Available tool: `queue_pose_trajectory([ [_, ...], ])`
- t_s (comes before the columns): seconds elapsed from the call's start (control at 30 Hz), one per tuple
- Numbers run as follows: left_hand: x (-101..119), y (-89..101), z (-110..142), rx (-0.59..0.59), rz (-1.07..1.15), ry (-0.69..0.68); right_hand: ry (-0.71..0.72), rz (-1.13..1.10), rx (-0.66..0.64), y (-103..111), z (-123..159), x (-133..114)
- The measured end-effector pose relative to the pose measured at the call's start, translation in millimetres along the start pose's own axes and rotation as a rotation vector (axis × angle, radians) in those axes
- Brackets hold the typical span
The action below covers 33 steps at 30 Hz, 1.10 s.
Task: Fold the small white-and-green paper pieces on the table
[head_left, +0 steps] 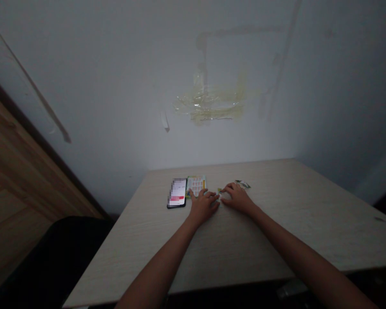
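My left hand (203,207) rests on the table with its fingers spread, the thumb at the lower edge of a printed sheet (197,183) with rows of small pictures. Its other fingertips reach toward a small green-and-white piece (219,190), whose kind is too small to make out. From the other side, my right hand (238,198) has its thumb and forefinger bent around that piece at the tabletop. Left of the sheet lies a phone (177,193) with a lit screen, partly blurred. Just beyond my right hand is a crumpled green-and-white wrapper-like scrap (242,184).
The pale wooden table (244,249) meets a grey wall (116,86) marked with old tape (209,105). A dark chair-like shape (67,249) stands at the left, beside a wooden panel (16,163). A small dark mark (379,219) shows near the table's right edge.
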<state>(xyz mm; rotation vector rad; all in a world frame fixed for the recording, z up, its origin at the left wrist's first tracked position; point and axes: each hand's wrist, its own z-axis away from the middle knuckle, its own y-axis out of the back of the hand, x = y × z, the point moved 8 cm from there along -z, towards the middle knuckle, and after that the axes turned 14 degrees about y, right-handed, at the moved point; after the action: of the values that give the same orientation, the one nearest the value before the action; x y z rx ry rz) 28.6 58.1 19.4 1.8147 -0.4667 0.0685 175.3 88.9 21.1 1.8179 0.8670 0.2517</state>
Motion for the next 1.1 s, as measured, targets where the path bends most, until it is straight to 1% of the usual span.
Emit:
queue_pose_trajectory([
  [0.43, -0.5, -2.1, -0.7, -0.001, -0.039, 0.003, 0.049, -0.021, -0.049, -4.0, 6.9, -3.7],
  [0.6, -0.2, -0.8, -0.1, -0.014, -0.011, -0.007, 0.052, -0.037, -0.059, -3.6, 8.5, -5.1],
  [0.97, -0.2, 1.9, -0.7, 0.0, 0.012, 0.015, 0.045, -0.071, -0.031, -3.8, 11.7, -2.1],
  [1.1, -0.4, 1.6, -0.8, -0.014, -0.009, 0.023, 0.057, -0.07, -0.022, -3.1, 11.8, -2.7],
])
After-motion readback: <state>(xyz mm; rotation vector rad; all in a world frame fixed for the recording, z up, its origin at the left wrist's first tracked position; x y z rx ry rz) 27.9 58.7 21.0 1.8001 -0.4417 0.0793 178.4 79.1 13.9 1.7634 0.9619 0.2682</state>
